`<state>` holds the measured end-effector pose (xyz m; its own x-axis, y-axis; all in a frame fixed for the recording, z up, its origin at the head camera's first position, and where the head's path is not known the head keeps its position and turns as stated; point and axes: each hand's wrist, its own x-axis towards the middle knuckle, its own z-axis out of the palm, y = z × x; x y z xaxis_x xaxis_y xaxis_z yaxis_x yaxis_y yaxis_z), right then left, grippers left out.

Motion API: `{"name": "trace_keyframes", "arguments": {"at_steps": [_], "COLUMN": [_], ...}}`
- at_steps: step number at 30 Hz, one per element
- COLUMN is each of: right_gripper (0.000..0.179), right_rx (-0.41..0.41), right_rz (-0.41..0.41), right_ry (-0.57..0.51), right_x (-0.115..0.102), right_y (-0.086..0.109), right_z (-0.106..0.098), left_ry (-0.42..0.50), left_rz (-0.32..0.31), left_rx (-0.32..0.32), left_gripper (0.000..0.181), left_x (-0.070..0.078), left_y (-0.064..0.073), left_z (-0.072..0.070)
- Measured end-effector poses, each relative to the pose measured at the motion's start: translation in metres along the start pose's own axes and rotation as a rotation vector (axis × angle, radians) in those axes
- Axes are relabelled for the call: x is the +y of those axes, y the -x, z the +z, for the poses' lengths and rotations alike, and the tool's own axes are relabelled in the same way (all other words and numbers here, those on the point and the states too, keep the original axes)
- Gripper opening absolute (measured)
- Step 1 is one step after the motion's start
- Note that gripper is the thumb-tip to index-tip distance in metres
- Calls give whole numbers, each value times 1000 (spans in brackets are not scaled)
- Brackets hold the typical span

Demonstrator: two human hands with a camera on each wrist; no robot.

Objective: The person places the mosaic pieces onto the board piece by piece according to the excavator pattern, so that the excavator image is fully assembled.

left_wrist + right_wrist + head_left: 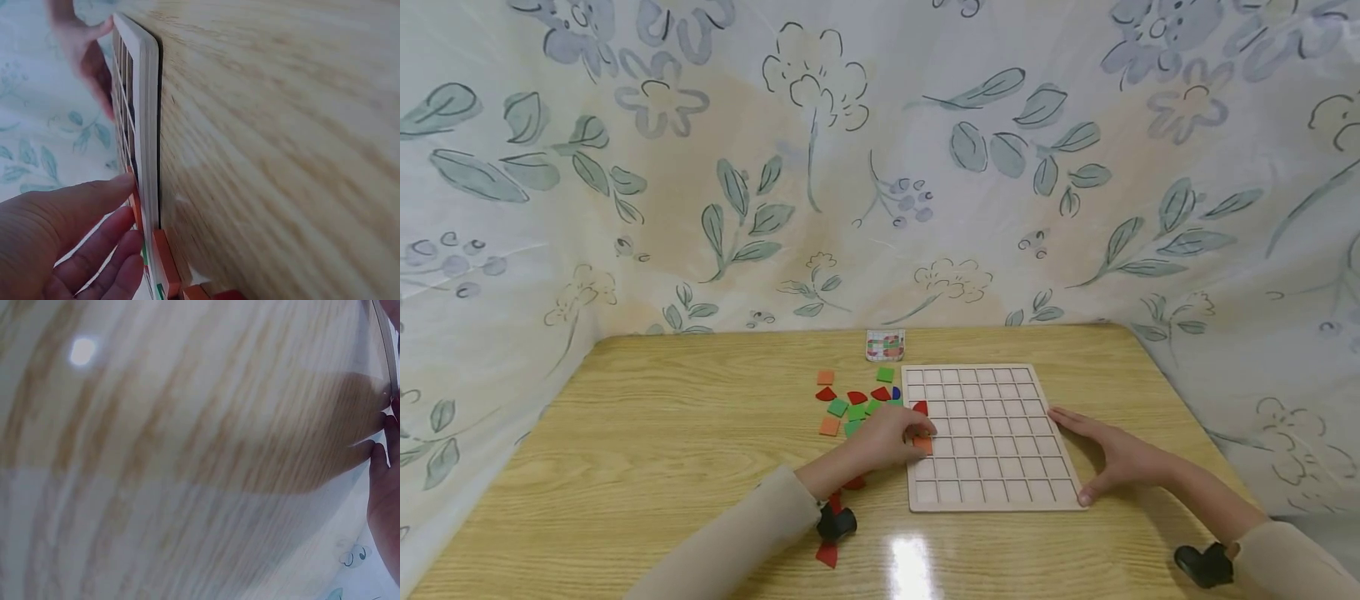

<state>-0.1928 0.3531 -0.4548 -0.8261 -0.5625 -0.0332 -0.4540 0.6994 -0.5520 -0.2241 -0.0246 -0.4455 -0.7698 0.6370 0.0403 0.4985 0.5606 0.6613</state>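
Note:
A pale wooden grid board [985, 433] lies on the table. My left hand [887, 437] is over its left edge, thumb and bent fingers at an orange square tile [923, 447] in a left-column cell. In the left wrist view the thumb tip meets that orange tile [135, 203], other fingertips close beside it. A red quarter-circle piece [921, 407] sits further up the same column, partly behind the fingers. My right hand [1123, 458] rests along the board's right edge, fingers extended at the side and thumb at the near right corner.
Left of the board lie several loose green squares [838, 407], orange squares [829, 427] and red quarter-circles [826, 393]. A blue piece [896, 392] is by the board. A small pattern card [886, 345] stands at the back. More red pieces [827, 555] lie near my left wrist.

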Motion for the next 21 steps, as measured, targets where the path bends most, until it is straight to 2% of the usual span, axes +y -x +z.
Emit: {"name": "trace_keyframes", "arguments": {"at_steps": [10,15,19,21], "right_gripper": [113,113,113,113], "right_rx": [8,6,9,11], "right_rz": [-24,-24,-34,-44], "right_ry": [2,-11,-32,-45], "right_x": [0,-1,-2,-2], "right_y": [0,0,0,0], "right_z": [0,1,1,1], "left_ry": [-9,101,174,182], "left_rz": [-34,7,25,4], "left_rx": [27,28,52,73], "left_gripper": [20,25,26,26], "left_x": [6,-1,-9,-14], "left_y": [3,5,12,17], "left_z": [1,-4,-15,-24]}}
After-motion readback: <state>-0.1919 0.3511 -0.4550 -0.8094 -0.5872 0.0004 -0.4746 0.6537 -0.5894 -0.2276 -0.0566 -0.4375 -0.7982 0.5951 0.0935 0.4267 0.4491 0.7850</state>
